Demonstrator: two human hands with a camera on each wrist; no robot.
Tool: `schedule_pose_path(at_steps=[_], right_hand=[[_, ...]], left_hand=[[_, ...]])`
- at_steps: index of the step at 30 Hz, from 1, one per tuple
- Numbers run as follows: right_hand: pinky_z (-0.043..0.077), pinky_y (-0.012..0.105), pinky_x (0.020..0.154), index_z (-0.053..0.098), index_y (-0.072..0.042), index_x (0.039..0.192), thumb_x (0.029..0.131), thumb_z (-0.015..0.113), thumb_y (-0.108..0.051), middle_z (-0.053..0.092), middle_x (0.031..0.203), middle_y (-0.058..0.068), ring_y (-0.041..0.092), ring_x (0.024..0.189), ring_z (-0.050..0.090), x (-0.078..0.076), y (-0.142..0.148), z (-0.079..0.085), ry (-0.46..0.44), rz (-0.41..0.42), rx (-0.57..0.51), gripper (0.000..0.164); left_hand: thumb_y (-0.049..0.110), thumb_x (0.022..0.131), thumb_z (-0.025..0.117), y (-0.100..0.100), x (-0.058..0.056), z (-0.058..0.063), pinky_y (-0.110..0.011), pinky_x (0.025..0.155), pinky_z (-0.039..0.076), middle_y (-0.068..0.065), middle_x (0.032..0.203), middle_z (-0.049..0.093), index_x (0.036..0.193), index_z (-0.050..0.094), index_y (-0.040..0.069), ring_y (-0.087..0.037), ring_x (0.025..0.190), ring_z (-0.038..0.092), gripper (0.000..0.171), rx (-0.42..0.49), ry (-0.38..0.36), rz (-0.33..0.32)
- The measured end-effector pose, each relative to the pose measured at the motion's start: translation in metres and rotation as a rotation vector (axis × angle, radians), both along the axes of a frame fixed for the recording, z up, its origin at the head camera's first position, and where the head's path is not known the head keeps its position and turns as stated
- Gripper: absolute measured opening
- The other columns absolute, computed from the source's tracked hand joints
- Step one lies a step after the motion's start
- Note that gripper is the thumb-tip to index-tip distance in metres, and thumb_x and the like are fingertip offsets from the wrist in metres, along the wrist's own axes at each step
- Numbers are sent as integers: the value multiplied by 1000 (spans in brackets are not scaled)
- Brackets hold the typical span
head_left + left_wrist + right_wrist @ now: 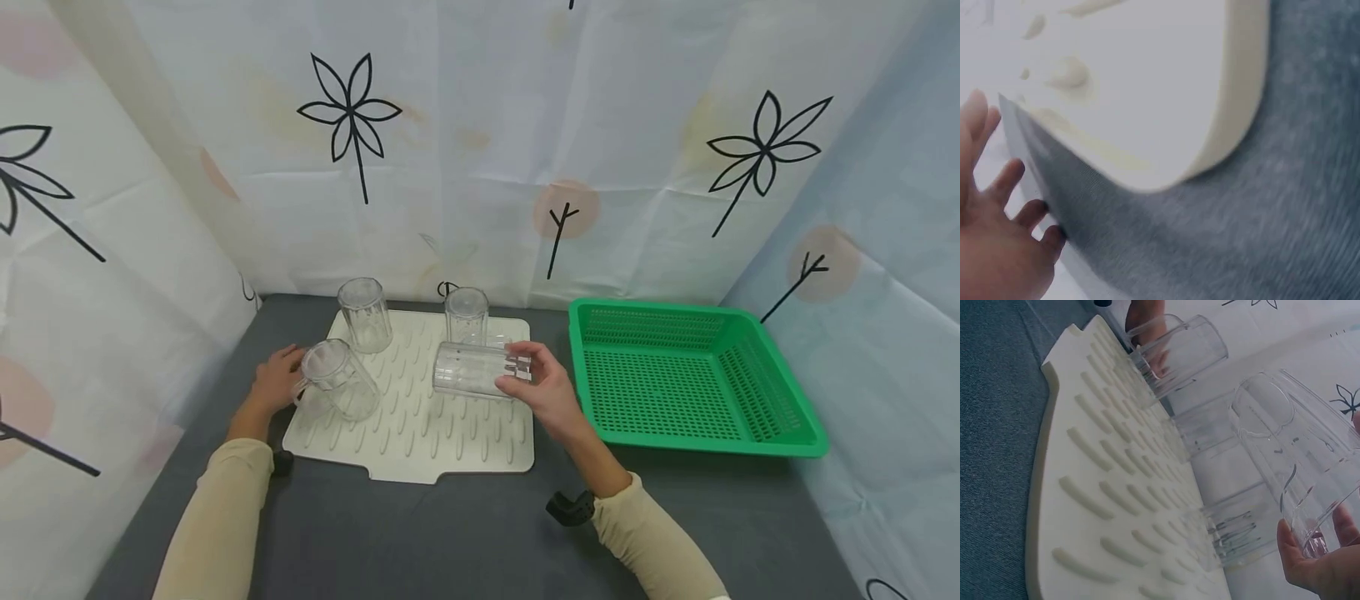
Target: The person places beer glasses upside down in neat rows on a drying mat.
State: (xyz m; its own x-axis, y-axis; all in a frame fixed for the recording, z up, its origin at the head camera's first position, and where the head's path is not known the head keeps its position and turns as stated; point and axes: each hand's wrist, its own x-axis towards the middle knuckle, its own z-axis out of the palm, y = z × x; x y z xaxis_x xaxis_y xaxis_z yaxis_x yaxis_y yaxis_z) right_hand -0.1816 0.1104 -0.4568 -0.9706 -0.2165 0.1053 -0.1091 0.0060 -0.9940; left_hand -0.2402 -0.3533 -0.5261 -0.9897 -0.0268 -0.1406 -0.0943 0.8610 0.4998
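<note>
A clear glass mug [471, 371] lies on its side in the air over the cream ribbed drying mat [420, 442]. My right hand [543, 387] grips it by its base end, thumb and fingers around the glass; its open mouth faces left. My left hand [279, 379] is at the mat's left edge, beside the handle of another clear mug [343, 387] standing at the front left. In the left wrist view the fingers [1007, 181] are spread and loosely bent, with nothing in them. Two more clear mugs stand at the back, one left [366, 317] and one right [467, 315].
A green plastic basket [697, 446] with slotted walls stands to the right of the mat. Both rest on a dark grey tabletop [420, 542]. White patterned curtains [465, 150] hang close behind and on both sides.
</note>
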Motion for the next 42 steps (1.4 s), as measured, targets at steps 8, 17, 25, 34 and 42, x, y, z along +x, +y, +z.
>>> schedule_pose_path(at_steps=[8, 17, 25, 34, 42], right_hand=[[53, 18, 90, 49, 3, 139, 89, 73, 2, 49, 147, 24, 23, 115, 57, 0, -7, -13, 14, 36, -37, 55], [54, 18, 88, 50, 4, 137, 88, 75, 2, 50, 145, 25, 16, 111, 58, 3, -13, -21, -11, 34, -56, 54], [55, 18, 82, 51, 0, 137, 89, 74, 2, 50, 146, 21, 17, 112, 57, 4, -20, -21, -74, 4, -82, 53], [55, 19, 81, 50, 1, 137, 89, 73, 5, 50, 145, 21, 28, 116, 56, 3, -25, -22, -100, -14, -112, 54], [56, 18, 81, 49, 1, 138, 91, 71, 4, 49, 146, 22, 28, 115, 55, 3, -28, -25, -101, 6, -130, 53]], left_hand=[[46, 111, 26, 5, 4, 55, -69, 108, 39, -34, 152, 42, 156, 37, 2, -55, 139, 42, 64, 161, 155, 181], [43, 111, 37, 54, 16, 133, -69, 106, 37, -30, 154, 41, 157, 37, 3, -52, 136, 43, 61, 162, 371, 0], [43, 109, 45, 118, 40, 154, -64, 105, 43, -19, 156, 44, 157, 40, 12, -43, 138, 47, 57, 165, 429, -188], [47, 105, 53, 167, 54, 132, -56, 110, 47, -9, 158, 40, 159, 36, 20, -34, 141, 48, 63, 215, 276, -390], [57, 98, 60, 181, 57, 102, -61, 114, 42, -8, 161, 35, 162, 26, 28, -34, 148, 42, 78, 233, 152, -476]])
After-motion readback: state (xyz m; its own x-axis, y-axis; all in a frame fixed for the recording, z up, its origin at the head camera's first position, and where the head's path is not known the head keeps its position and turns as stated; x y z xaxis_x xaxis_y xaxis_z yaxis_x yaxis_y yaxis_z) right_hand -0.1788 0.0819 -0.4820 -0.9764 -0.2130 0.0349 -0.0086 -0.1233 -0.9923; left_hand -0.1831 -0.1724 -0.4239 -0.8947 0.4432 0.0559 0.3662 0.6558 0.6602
